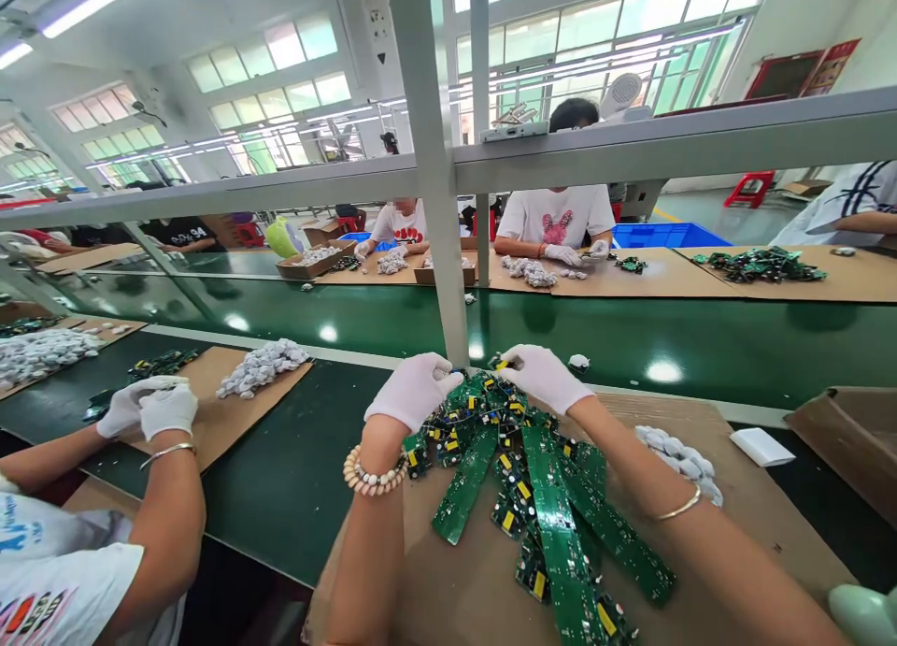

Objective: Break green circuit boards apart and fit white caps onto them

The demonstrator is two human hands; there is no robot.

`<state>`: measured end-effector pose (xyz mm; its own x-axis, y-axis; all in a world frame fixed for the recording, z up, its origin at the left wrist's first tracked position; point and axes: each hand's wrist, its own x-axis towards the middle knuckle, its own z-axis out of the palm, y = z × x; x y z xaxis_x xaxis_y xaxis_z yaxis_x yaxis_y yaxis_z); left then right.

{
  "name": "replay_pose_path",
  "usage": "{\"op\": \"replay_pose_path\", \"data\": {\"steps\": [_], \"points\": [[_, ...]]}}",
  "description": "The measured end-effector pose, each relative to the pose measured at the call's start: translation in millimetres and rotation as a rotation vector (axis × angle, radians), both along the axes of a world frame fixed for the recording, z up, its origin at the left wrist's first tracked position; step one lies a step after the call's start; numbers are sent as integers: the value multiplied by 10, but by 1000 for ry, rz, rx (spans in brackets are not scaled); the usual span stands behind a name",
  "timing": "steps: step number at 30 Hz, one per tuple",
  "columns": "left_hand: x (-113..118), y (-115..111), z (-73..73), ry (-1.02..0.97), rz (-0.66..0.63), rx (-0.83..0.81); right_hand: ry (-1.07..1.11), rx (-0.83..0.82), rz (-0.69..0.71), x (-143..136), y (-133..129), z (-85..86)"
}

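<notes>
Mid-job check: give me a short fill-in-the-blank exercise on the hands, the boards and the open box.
The left hand and the right hand wear gloves coloured ____.
The beaded bracelet is on the ____ wrist.
The long boards on the brown cardboard are coloured ____.
The nearby open box stands to the wearer's ____.

Missing words: white; left; green; right.
</notes>
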<state>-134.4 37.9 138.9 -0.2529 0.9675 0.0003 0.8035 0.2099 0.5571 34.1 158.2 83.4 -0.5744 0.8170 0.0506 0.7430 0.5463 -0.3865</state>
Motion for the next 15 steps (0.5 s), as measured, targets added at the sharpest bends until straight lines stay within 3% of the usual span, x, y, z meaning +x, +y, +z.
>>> {"op": "replay_pose_path", "data": {"steps": [5, 7, 9, 11, 15], "points": [[141, -233, 163, -81, -65, 7, 60, -14, 215, -196, -330, -43], [223, -348, 194, -57, -71, -9, 84, -19, 256, -118, -413, -42], [326, -448, 138, 89, -65, -92, 153, -54, 272, 26, -483, -10], [457, -532, -36, 296, -68, -246, 247, -120, 240, 180, -554, 39], [737, -696, -636, 449, -28, -504, 400, -205, 186, 369, -689, 126]]}}
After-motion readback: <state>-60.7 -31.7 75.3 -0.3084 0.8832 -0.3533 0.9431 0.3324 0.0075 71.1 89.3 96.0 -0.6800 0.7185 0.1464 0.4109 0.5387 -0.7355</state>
